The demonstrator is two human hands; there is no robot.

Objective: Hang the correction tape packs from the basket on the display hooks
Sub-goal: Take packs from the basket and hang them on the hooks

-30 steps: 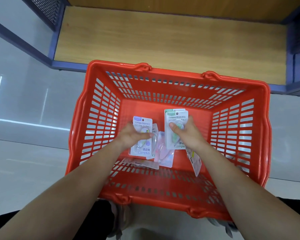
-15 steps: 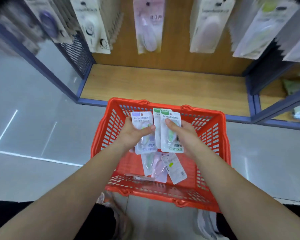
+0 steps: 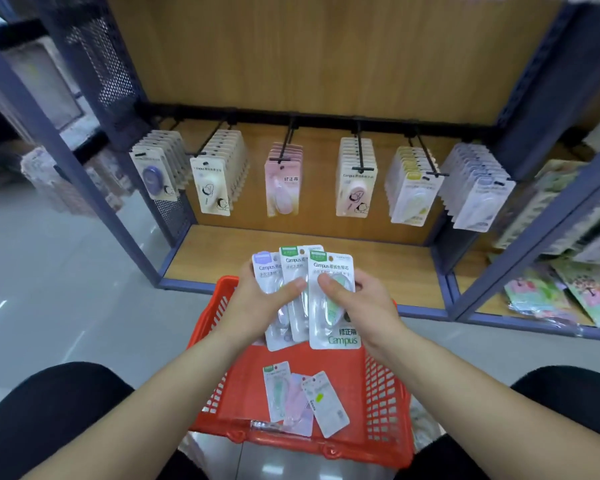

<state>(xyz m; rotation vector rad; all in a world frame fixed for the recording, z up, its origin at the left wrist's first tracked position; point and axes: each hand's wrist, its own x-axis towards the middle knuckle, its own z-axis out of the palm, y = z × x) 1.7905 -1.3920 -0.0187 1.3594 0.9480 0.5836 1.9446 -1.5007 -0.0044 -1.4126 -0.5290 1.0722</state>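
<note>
A second ago both hands were down in the red basket grabbing stuff. Now they're up over its far rim, centre frame, and the view has tipped up to the display hooks across the middle, so pickup looks done and hanging is next, I'd say. Left hand is curled round a purple-topped correction tape pack and a green-topped pack fanned beside it, thumb across the fronts. Right hand pinches the green Campus pack at the front, thumb on the blister. The hooks are well above all three. A few loose packs are left in the basket, lower centre.
</note>
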